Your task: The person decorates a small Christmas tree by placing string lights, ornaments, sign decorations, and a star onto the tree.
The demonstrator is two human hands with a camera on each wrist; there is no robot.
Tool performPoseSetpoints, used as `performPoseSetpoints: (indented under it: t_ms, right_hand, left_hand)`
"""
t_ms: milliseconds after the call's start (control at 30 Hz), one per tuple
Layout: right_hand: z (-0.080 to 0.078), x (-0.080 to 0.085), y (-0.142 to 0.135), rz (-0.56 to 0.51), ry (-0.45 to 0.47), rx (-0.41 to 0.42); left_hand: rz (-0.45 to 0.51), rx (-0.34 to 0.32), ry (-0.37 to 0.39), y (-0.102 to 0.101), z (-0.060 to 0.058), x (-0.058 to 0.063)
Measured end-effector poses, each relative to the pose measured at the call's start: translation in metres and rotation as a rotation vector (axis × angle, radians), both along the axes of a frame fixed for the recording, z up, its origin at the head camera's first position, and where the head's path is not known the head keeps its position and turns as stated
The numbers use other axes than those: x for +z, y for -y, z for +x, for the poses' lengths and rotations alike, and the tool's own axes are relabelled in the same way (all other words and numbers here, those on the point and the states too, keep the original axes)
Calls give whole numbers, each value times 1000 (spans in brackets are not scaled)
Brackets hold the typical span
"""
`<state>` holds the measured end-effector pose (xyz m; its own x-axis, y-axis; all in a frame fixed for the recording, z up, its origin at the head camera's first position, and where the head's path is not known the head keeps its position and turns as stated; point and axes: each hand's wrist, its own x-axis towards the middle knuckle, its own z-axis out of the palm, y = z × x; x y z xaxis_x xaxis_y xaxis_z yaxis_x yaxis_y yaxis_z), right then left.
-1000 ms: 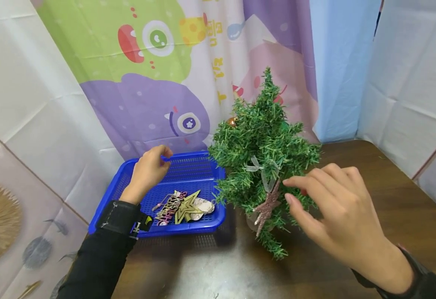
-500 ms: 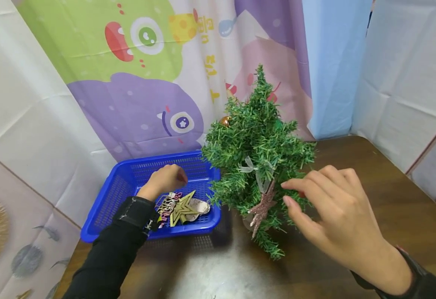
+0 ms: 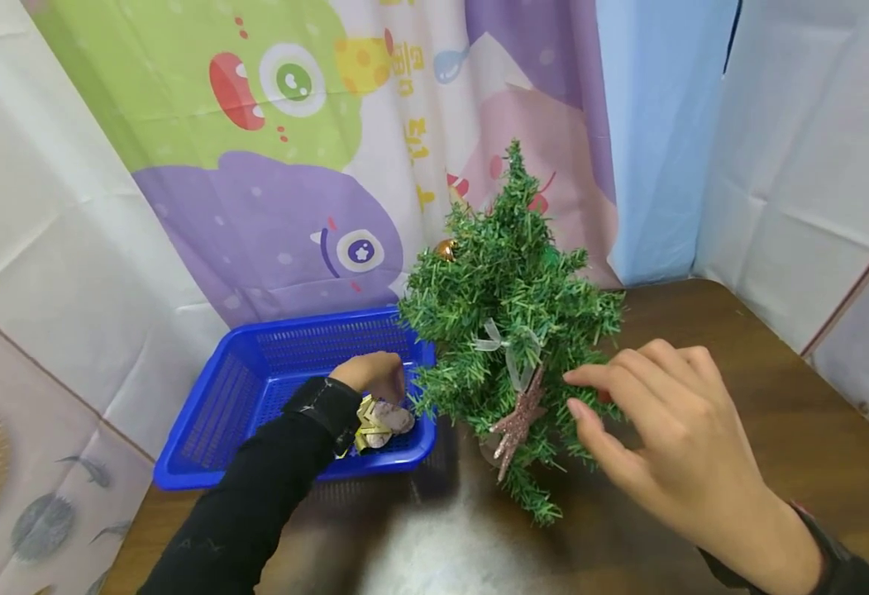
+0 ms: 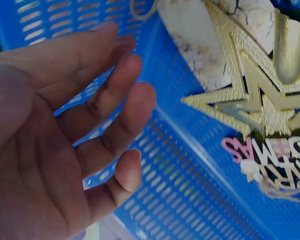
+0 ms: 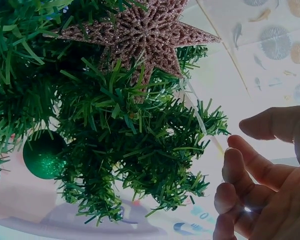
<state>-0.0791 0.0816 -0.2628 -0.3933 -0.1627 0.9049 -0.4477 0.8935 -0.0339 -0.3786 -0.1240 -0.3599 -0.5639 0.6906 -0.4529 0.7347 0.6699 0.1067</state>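
Note:
My left hand (image 3: 374,373) reaches down into a blue plastic basket (image 3: 203,397). In the left wrist view its fingers bend loosely and hold nothing, beside a gold star ornament (image 4: 202,102), a "Christmas" letter ornament (image 4: 267,150) and a pale piece (image 4: 185,45) with brown marks. Right of the basket stands a small artificial Christmas tree (image 3: 508,281), with a pink glitter star (image 3: 519,417) and a white ribbon bow (image 3: 491,339) at its front. My right hand (image 3: 672,430) hovers by the tree's right side, thumb and forefinger apart, nothing between them.
A copper ball (image 3: 446,249) hangs at the tree's upper left, and a green ball (image 5: 44,154) shows in the right wrist view. Brown wooden tabletop (image 3: 702,330) lies around. A cartoon curtain (image 3: 278,207) closes off the back, with pale cloth at both sides.
My left hand has moved right and down into the basket, now covering part of the ornaments in the head view. The right hand stays nearly where it was. The head view has shifted slightly.

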Motion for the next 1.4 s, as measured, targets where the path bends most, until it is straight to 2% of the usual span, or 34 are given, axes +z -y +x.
performPoseSetpoints:
  t_ms: [33, 100, 167, 267, 333, 400, 433, 467, 500, 533, 567, 633, 700, 733, 767, 800, 867, 933, 967, 1033, 1133, 1400]
  right_hand:
    - [1, 0, 0, -2, 3, 0]
    - [1, -1, -1, -4, 1, -3]
    - [2, -2, -2, -4, -5, -5]
    - [3, -1, -4, -3, -18, -11]
    - [4, -1, -5, -3, -25, -15]
    - [5, 0, -6, -2, -29, -20]
    - [5, 0, -6, -4, -27, -20]
    - [5, 0, -6, -5, -27, -20]
    - [5, 0, -6, -5, -27, -20]
    - [5, 0, -6, -5, -28, -20]
    - [5, 0, -6, -5, -28, -20]
    - [5, -1, -6, -5, -29, -17]
    - [5, -1, -6, -7, -27, -13]
    - [5, -1, -5, -8, -26, -9]
    - [4, -1, -4, -9, -26, -5]
    - [4, -1, -4, -9, -25, -1]
    - [3, -1, -3, -10, -24, 6]
    - [3, -1, -2, -7, -25, 10]
    - [3, -1, -1, -6, -26, 11]
    - [3, -1, -1, -4, -24, 13]
    - [3, -1, 0, -2, -21, 15]
    - [5, 0, 4, -3, -6, 24]
  left_hand:
    - [-6, -25, 27, -1, -14, -18]
    - [-89, -14, 40, -8, -29, -42]
    - [-143, -7, 49, -13, -49, -71]
    - [-202, -41, 11, -15, -71, -109]
    - [-149, -75, 40, -11, -101, -148]
    - [-128, -74, -9, -11, -126, -184]
    - [-139, -121, -9, -10, -143, -204]
    - [-125, -161, -21, -9, -150, -212]
    - [-140, -154, -55, -9, -152, -216]
    - [-155, -221, -103, -8, -155, -217]
    - [-203, -258, -131, -9, -154, -212]
    - [-185, -292, -122, -7, -146, -190]
    - [-94, -222, -102, -4, -125, -157]
    - [-75, -212, -85, -2, -110, -135]
    - [-32, -138, -49, -1, -92, -110]
    - [44, -107, -28, 2, -74, -87]
    - [103, -108, -3, 6, -39, -40]
    - [93, -71, 3, 7, -8, -2]
    - [109, -70, -6, 10, 0, 10]
    - [121, -63, -29, 13, 14, 27]
    - [162, -50, -44, 20, 22, 41]
    - [310, 1, -14, 39, 25, 67]
